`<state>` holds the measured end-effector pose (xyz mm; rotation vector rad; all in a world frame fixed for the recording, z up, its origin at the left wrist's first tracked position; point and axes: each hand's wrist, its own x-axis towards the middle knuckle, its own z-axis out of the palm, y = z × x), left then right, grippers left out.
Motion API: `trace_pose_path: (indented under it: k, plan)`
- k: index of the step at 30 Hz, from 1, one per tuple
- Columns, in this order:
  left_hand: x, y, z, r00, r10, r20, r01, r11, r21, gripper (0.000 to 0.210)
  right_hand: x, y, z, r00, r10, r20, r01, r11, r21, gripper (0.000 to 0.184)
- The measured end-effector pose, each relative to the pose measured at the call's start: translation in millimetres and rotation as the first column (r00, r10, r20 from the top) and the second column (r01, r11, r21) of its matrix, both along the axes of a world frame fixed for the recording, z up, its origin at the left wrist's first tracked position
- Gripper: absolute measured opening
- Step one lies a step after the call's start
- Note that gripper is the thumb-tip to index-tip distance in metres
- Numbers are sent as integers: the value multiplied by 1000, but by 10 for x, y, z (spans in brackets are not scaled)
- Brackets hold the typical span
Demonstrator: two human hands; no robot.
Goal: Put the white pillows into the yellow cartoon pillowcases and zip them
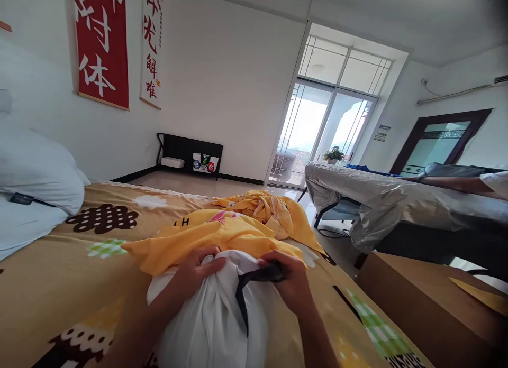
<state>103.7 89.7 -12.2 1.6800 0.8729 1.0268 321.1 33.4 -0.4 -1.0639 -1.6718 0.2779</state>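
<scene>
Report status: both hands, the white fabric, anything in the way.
Left hand pinching white fabric. Right hand gripping black strip. White fabric gathered between them. Yellow cloth directly beyond, possibly in the way.

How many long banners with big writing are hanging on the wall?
2: the red banner at the upper left, and the narrower white banner just to its right. Others could be hidden beyond the picture's left edge.

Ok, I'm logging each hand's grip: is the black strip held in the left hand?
No, the black strip is in the right hand, while the left hand grips gathered white fabric.
</scene>
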Motion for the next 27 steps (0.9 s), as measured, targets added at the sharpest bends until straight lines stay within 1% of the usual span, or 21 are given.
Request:
trace_pose_path:
  k: [1, 2, 3, 4, 5, 6, 7, 8, 9, 10, 11, 13, 17, 19, 22, 24, 25, 26, 27]
  plan:
    - [-39, 35, 6, 999, 27, 18, -27, 999, -20, 41, 149, -49, 63, 993, 80, 84, -76, 996, -45, 26]
    - [-72, 59, 15, 999, 34, 25, -33, 999, -33, 43, 283, -96, 117, 972, 178, 153, -164, 982, -96, 30]
    - [-97, 71, 26, 999, 28, 23, -27, 999, -39, 44, 389, -136, 162, 937, 285, 202, -257, 954, -151, 40]
    - [-112, 72, 36, 1000, 7, 13, -7, 999, -33, 44, 458, -169, 197, 898, 377, 227, -335, 920, -203, 47]
    - [-117, 62, 44, 1000, -23, -6, 23, 1000, -19, 44, 484, -194, 222, 879, 420, 225, -368, 899, -239, 50]
    - [-113, 42, 51, 998, -49, -31, 49, 999, 0, 44, 471, -212, 237, 893, 399, 207, -347, 904, -249, 50]
    - [-103, 15, 57, 996, -65, -60, 66, 998, 18, 43, 425, -224, 244, 928, 323, 185, -274, 930, -247, 49]
    - [-89, -18, 63, 994, -68, -88, 71, 997, 34, 42, 355, -232, 243, 961, 214, 177, -167, 954, -248, 48]
    - [-72, -53, 69, 991, -62, -116, 69, 996, 50, 41, 273, -238, 237, 975, 108, 192, -58, 967, -249, 45]
    - [-56, -89, 76, 988, -57, -141, 66, 996, 64, 40, 191, -244, 227, 973, 32, 227, 27, 968, -250, 39]
    - [-41, -123, 84, 985, -56, -162, 69, 995, 77, 39, 114, -249, 215, 962, -3, 275, 74, 965, -250, 31]
    - [-17, -176, 99, 978, -71, -198, 93, 990, 102, 37, -3, -262, 193, 929, 0, 369, 94, 967, -236, 19]
    - [0, -201, 94, 973, -73, -220, 106, 984, 143, 32, -129, -267, 158, 891, -58, 450, 140, 979, -151, 22]
    - [-12, -185, 68, 965, -118, -232, 154, 978, 142, 31, -164, -247, 140, 885, -61, 461, 142, 979, -143, 15]
    - [-45, -157, 31, 957, -154, -245, 191, 972, 136, 31, -166, -203, 118, 919, 13, 393, 64, 981, -182, 6]
    - [-46, -153, 24, 951, -150, -269, 194, 970, 145, 32, -127, -176, 120, 957, 68, 282, 1, 972, -236, 8]
    - [-29, -159, 22, 944, -151, -292, 202, 968, 150, 32, -100, -166, 127, 978, 82, 192, -29, 963, -268, 12]
    - [1, -170, 19, 938, -147, -315, 205, 966, 159, 33, -73, -159, 140, 994, 82, 67, -60, 955, -289, 16]
    - [45, -188, 11, 935, -132, -330, 198, 965, 173, 34, -51, -156, 156, 994, 65, -92, -89, 951, -297, 22]
